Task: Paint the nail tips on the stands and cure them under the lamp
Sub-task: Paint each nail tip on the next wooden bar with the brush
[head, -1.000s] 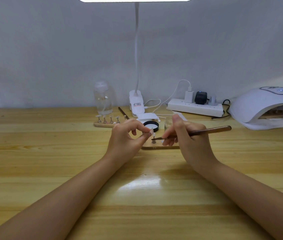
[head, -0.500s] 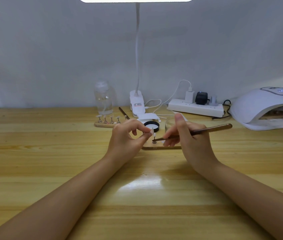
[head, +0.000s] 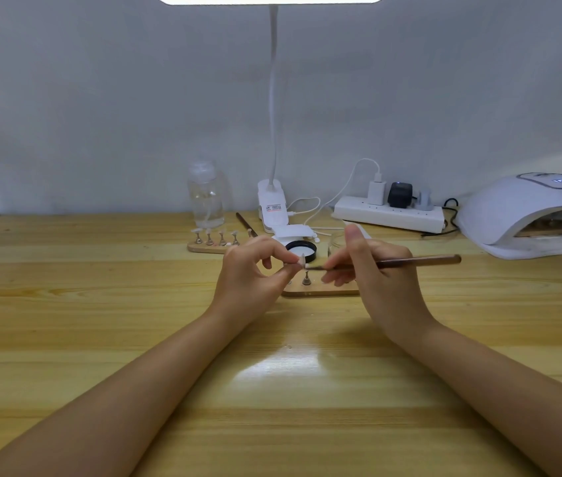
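Note:
My left hand (head: 250, 270) pinches a small nail tip (head: 303, 260) on its holder between thumb and forefinger, just above a wooden stand base (head: 320, 290). One metal stand peg (head: 306, 279) rises from that base. My right hand (head: 372, 270) grips a brown brush (head: 410, 261) like a pen, its bristle end touching the nail tip. A second wooden base (head: 207, 247) with several nail tips on pegs lies behind, to the left. The white curing lamp (head: 527, 215) stands at the far right with another wooden base inside its opening.
A black-rimmed jar lid (head: 301, 249) lies just behind my hands. A clear bottle (head: 208, 196), a clip desk lamp (head: 272, 204), a spare brush (head: 245, 224) and a white power strip (head: 389, 215) with plugs line the back of the wooden table (head: 100, 304).
Both hands stay almost still; the brush tip shifts slightly against the nail tip.

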Demonstrator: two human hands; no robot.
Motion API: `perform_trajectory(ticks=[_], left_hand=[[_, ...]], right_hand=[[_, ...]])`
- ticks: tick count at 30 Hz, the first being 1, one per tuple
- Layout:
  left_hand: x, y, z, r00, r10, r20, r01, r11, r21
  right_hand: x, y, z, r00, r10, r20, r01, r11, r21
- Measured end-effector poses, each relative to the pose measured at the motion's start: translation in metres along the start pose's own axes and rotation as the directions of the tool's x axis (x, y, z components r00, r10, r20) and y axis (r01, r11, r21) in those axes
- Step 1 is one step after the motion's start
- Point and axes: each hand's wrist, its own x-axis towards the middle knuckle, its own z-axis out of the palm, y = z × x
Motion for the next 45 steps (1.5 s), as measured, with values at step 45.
perform_trajectory(ticks=[45], left_hand=[[-0.0006, -0.0004, 0.0002, 1.000, -0.004, -0.002, 0.004, 1.000, 0.002]], right_hand=[[0.0002, 0.0007, 0.0009, 1.000, -0.025, -0.012, 0.025, 0.999, -0.033]])
